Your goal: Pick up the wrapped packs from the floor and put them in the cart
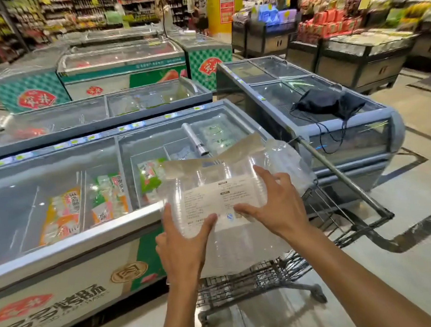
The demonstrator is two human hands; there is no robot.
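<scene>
- My left hand and right hand lie spread, fingers nearly straight, on a clear wrapped pack, pressing rather than gripping.
- The pack sits atop the cart, seemingly on others; this one looks nearly placed.
- No floor beside the cart shows further packs.
- Beyond the cart, a freezer.
</scene>
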